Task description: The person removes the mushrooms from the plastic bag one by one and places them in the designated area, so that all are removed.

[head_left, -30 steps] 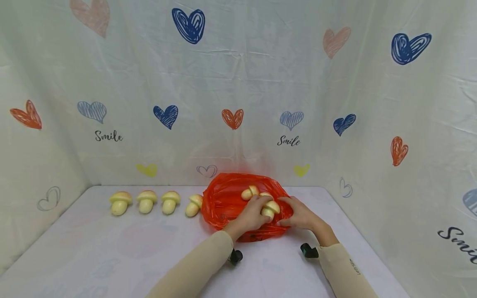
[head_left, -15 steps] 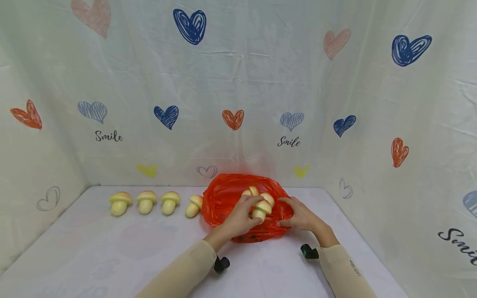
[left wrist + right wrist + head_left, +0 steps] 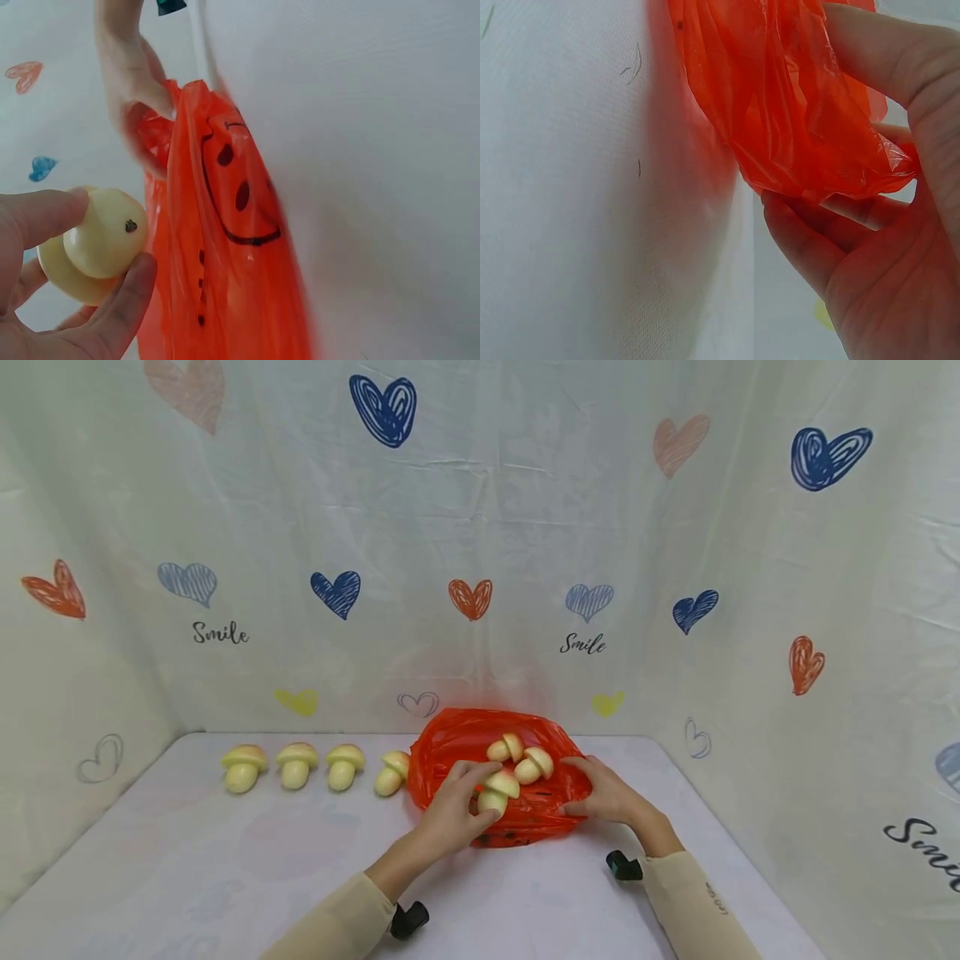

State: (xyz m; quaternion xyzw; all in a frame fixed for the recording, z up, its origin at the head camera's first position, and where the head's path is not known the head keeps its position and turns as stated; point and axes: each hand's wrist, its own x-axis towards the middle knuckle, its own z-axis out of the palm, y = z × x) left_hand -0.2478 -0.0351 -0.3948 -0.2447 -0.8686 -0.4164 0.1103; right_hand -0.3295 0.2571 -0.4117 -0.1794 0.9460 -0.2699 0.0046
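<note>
My left hand (image 3: 444,814) pinches a pale yellow toy mushroom (image 3: 498,790) with a reddish tint on its cap, over the near left part of a red plastic bag (image 3: 442,760). The left wrist view shows thumb and fingers on either side of this mushroom (image 3: 105,234), and a dark spot on its stem end. Two more mushrooms (image 3: 534,766) lie inside the wide mouth of the bag. At the bag's right side, my right hand (image 3: 611,793) holds the rim; in the right wrist view the thumb and curled fingers hold the red plastic (image 3: 802,112) between them.
Left of the bag, several similar mushrooms (image 3: 296,767) stand in a row along the back of the white table (image 3: 300,877); the nearest one (image 3: 391,773) is right at the bag's edge. A white curtain (image 3: 480,527) printed with hearts encloses the back and sides.
My left hand has moved left and toward me with the mushroom, from the bag's right side to its near left. Both mushrooms inside now show fully. The right hand stays put.
</note>
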